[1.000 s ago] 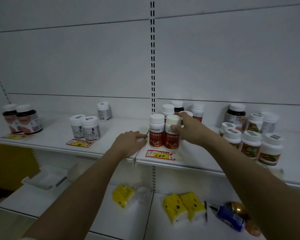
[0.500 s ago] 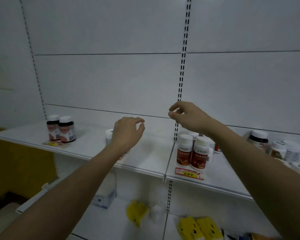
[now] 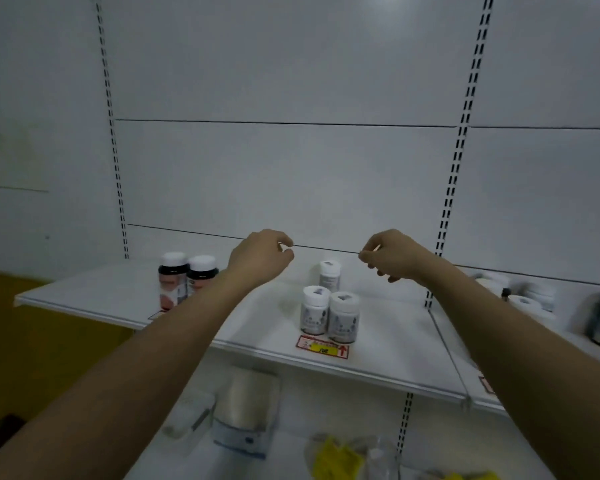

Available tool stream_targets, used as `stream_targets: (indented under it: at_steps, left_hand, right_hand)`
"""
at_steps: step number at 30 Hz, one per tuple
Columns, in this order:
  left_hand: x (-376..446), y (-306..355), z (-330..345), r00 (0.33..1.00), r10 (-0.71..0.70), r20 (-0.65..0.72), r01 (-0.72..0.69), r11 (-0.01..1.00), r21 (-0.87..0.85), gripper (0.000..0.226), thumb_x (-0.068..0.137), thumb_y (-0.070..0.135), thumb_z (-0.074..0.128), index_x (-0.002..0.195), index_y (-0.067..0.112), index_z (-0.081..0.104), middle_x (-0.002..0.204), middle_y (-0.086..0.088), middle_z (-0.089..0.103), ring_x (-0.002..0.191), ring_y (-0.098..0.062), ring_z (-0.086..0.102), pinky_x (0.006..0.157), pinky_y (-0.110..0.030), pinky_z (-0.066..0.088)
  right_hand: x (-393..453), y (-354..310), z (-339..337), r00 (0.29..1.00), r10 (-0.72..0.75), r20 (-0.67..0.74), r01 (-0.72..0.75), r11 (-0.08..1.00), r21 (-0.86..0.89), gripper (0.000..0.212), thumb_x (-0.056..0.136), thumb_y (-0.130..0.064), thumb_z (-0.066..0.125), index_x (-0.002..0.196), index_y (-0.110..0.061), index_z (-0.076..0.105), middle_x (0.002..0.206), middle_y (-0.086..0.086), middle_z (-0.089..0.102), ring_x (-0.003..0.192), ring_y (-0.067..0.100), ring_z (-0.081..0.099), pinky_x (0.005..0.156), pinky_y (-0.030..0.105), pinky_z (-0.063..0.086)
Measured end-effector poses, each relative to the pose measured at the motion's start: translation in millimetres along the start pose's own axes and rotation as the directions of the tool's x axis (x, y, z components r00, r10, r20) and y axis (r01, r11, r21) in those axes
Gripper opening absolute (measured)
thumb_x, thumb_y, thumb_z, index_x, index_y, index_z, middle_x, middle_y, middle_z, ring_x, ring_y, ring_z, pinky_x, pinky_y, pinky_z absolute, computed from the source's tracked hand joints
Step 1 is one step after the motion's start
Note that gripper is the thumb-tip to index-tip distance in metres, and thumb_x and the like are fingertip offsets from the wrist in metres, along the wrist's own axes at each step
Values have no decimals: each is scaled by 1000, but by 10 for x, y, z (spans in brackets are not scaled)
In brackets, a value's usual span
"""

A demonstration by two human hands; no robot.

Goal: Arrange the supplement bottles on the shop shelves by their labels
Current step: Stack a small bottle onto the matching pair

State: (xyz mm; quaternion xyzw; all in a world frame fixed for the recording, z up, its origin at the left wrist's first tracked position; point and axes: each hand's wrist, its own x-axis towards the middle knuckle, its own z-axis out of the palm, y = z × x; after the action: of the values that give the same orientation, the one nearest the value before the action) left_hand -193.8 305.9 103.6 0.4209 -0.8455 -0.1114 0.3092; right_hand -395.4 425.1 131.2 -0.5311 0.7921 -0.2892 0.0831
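Hovering empty above the shelf [image 3: 388, 355], the left hand [image 3: 258, 259] and right hand [image 3: 394, 256] hang loosely curled, gripping nothing. Beneath and between them two white bottles [image 3: 329, 315] stand touching behind a red-yellow price tag [image 3: 323, 347], a third white bottle [image 3: 329, 274] behind. Two dark bottles [image 3: 187, 282] stand left, partly hidden by the left forearm. A second ago the right hand gripped a red-labelled bottle.

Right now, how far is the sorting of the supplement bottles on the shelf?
Looks done: two dark bottles with white caps stand paired, and two white bottles stand behind a red and yellow price tag. In hand: nothing; the left hand and right hand hover, loosely curled. Left: a lone white bottle behind, and blurred bottles at right.
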Motion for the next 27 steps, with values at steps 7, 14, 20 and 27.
stream_targets:
  at_steps: [7,14,20,27]
  left_hand:
    - [484,-326,357,995,-61,85,82,960,-269,27,87,24,62,113,25,70,107,1,69,99,-20,64,91,-31,50]
    - [1047,-479,1086,956,-136,260,251,840,-481,34,83,9,66,117,17,69,102,-8,71,97,-23,67,86,-33,55]
    - [1248,-451,1535,931,-11,366,238,778,-582,43,85,0,66,127,8,61,117,-11,69,90,-13,65,71,-21,54]
    - [1204,-524,1785,917,230,325,105,646,-756,62,79,-4,74,133,19,54,119,-1,68,104,-14,68,81,-25,57]
  right_hand:
    - [551,44,280,998,53,-30,-52,997,51,24,94,-24,59,111,-7,63,104,16,67,85,25,65,66,32,56]
    - [1340,349,748,996,39,74,-32,995,-92,37,91,-29,64,124,-15,55,111,7,57,90,23,60,70,32,56]
    - [1604,681,1174,996,-90,17,90,996,-24,45,94,-24,58,138,-20,49,138,10,55,120,28,53,100,35,42]
    - [1631,842,1251,975,-154,-161,180,970,161,37,83,-36,74,114,-22,61,99,-1,62,81,11,58,70,20,45]
